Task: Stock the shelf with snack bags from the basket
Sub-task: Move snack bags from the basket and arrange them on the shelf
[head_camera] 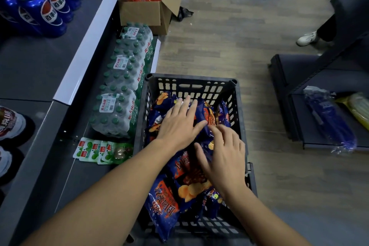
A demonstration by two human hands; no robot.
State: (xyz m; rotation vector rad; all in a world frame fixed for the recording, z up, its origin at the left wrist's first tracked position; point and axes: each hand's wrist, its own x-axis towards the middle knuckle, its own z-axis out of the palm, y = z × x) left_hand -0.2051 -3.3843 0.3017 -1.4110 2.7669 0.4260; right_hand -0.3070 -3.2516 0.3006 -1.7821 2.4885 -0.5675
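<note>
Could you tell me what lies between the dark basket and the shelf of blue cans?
In the head view, shrink-wrapped water bottle packs lie between the basket and the shelf of blue cans.

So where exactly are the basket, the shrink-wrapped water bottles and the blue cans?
basket (191,84), head view, on its far slotted wall.
water bottles (111,112), head view, on the nearest pack's top.
blue cans (40,12), head view, on the front can's side.

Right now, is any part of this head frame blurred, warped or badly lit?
Head view: wide-angle bend curves the grey shelf edge; the right hand has motion-smeared fingers; the left hand is sharper; the blue crisp bags show soft glare; corners darken.
</note>
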